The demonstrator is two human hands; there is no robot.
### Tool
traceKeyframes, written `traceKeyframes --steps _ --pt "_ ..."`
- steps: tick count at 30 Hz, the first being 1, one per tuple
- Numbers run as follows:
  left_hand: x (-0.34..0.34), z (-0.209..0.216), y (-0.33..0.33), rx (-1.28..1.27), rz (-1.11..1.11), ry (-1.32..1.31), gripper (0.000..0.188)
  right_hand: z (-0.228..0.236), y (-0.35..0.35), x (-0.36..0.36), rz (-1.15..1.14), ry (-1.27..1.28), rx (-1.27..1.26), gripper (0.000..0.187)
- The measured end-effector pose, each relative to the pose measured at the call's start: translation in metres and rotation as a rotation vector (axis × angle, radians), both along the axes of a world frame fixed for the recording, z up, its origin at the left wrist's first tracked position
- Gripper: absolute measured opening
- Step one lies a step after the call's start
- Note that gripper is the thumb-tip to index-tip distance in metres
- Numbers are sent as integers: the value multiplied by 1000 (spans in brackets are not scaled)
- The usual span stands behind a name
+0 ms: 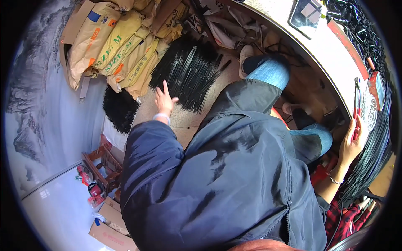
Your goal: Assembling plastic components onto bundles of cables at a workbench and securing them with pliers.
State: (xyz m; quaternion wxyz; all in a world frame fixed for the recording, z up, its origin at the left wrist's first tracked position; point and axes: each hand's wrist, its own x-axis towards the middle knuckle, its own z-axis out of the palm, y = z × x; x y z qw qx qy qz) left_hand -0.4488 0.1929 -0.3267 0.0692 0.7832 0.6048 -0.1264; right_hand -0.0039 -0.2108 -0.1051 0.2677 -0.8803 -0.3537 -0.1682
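Note:
My left hand (164, 100) reaches down to the left, its index finger stretched out and the thumb apart. Nothing shows in its grasp. It is nearest to a broad pile of long, thin black strips (186, 73) lying on the floor; whether it touches them I cannot tell. At the right edge of the white tabletop, my right hand (354, 142) is closed round the red handles of a pair of pliers (356, 98), whose dark jaws point away from me. Beside that hand lies a clear, shiny plastic bundle (370, 111).
Yellow and tan sacks (119, 46) lean at the far left, by a smaller black bundle (120, 108). On the table (331, 54) are a phone (305, 17), a heap of small black pieces (356, 27) and a red-framed object (377, 91). Long dark strips (372, 154) hang at the right.

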Motion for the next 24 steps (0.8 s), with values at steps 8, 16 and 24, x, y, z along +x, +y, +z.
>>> traceKeyframes --steps 8,16,24 --pt "155 57 -58 -314 -278 -854 27 -2 -8 4 -94 18 -35 25" --pt "279 120 -169 -499 -1051 -1171 19 34 -41 24 -227 -152 -32 22" --pt "315 150 -194 -565 -1243 -955 12 79 -179 94 -825 -274 -120 28"
